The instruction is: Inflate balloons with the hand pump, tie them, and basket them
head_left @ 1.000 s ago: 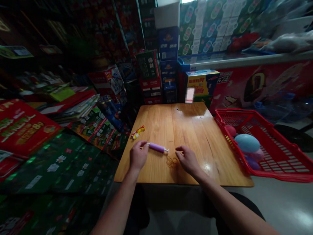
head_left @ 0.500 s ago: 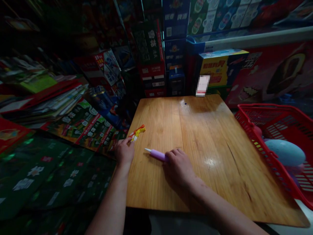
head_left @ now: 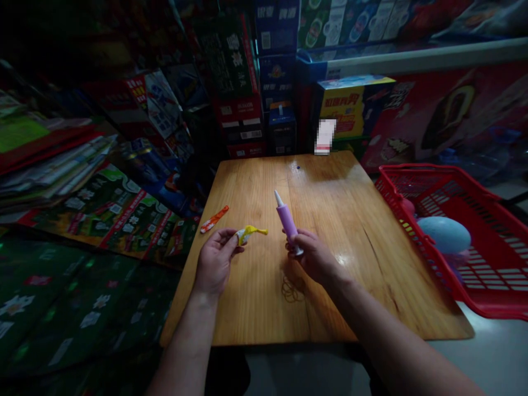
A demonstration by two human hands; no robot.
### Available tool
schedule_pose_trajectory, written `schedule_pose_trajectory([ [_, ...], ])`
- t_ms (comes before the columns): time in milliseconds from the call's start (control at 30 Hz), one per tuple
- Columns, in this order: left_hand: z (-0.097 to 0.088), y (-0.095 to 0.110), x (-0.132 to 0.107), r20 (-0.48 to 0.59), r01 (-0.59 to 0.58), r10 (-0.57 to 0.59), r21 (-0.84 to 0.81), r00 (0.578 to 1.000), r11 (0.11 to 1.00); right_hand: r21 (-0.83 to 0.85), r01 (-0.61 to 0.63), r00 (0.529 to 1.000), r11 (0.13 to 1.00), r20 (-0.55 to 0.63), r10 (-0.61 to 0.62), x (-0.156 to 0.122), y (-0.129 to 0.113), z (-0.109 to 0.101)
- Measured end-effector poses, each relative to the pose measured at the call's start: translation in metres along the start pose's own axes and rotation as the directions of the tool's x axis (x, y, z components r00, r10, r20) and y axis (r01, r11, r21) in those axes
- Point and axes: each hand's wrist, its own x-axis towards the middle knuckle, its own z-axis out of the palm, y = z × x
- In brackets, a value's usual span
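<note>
My right hand (head_left: 313, 256) is closed around the lower end of a small purple hand pump (head_left: 286, 219), lifted off the wooden table (head_left: 330, 220) with its white nozzle pointing up and away. My left hand (head_left: 214, 261) pinches a limp yellow balloon (head_left: 249, 232) between thumb and fingers, just left of the pump. An orange balloon (head_left: 214, 219) lies flat on the table near its left edge. A few thin rubber bands (head_left: 291, 289) lie on the wood below my right hand.
A red plastic basket (head_left: 457, 236) at the table's right side holds inflated balloons, one light blue (head_left: 443, 234). Stacked boxes (head_left: 264, 77) and printed cartons (head_left: 103, 214) crowd the back and left. Grey floor shows at the lower right.
My right hand picked the purple pump up off the table and stood it upright. My left hand lifted the yellow balloon away from the orange one, which stayed on the table.
</note>
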Motion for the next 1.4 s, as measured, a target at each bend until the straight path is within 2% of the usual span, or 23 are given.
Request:
schedule_pose_trajectory([
  [133,0.021,0.003,-0.015,0.086,0.081,-0.068,-0.162,0.994,0.983,0.109,-0.109,0.993,0.988,-0.029,0.112,-0.002,0.005,0.003],
  [267,0.031,0.000,-0.019,0.139,0.114,-0.087,-0.195,0.986,0.974,0.263,-0.253,0.967,0.931,0.053,0.248,-0.003,0.003,0.006],
  [400,0.033,-0.006,-0.020,0.150,0.134,-0.108,-0.176,0.983,0.975,0.329,-0.277,0.961,0.903,0.095,0.260,-0.003,-0.001,0.004],
  [533,0.031,-0.008,-0.019,0.139,0.169,-0.148,-0.155,0.979,0.973,0.254,-0.220,0.975,0.942,0.028,0.221,-0.003,0.001,0.001],
  [633,0.030,-0.007,-0.018,0.146,0.213,-0.187,-0.191,0.972,0.958,0.120,-0.176,0.982,0.977,-0.040,0.182,-0.001,0.004,-0.002],
  [767,0.028,-0.008,-0.014,0.115,0.217,-0.196,-0.216,0.974,0.952,-0.046,-0.097,0.992,0.994,-0.085,0.093,0.001,0.005,-0.007],
  [867,0.025,-0.010,-0.012,0.072,0.230,-0.221,-0.180,0.973,0.956,-0.161,-0.055,0.993,0.985,-0.109,0.038,0.001,0.004,-0.011],
  [1033,0.026,-0.015,-0.011,-0.011,0.231,-0.233,-0.075,0.972,0.970,-0.167,-0.039,0.991,0.985,-0.131,0.017,0.002,0.003,-0.014],
  [1100,0.019,-0.015,-0.006,-0.074,0.193,-0.192,0.008,0.979,0.981,-0.198,-0.017,0.986,0.980,-0.165,-0.016,0.002,-0.004,-0.019],
  [1167,0.004,-0.013,0.003,-0.186,0.149,-0.133,0.073,0.974,0.986,-0.234,0.013,0.974,0.972,-0.219,-0.066,0.004,-0.016,-0.030],
  [1233,-0.017,-0.008,0.014,-0.343,0.117,-0.089,0.061,0.935,0.991,-0.271,0.073,0.947,0.960,-0.284,-0.152,0.005,-0.032,-0.044],
  [1300,-0.034,-0.004,0.022,-0.497,0.095,-0.072,0.023,0.865,0.995,-0.317,0.144,0.907,0.938,-0.337,-0.254,0.007,-0.044,-0.057],
  [1367,-0.037,-0.004,0.022,-0.519,0.138,-0.131,-0.026,0.845,0.990,-0.330,0.162,0.897,0.930,-0.343,-0.278,0.006,-0.047,-0.062],
  [1400,-0.031,-0.006,0.019,-0.483,0.182,-0.178,-0.039,0.857,0.982,-0.333,0.153,0.908,0.930,-0.323,-0.265,0.006,-0.044,-0.059],
])
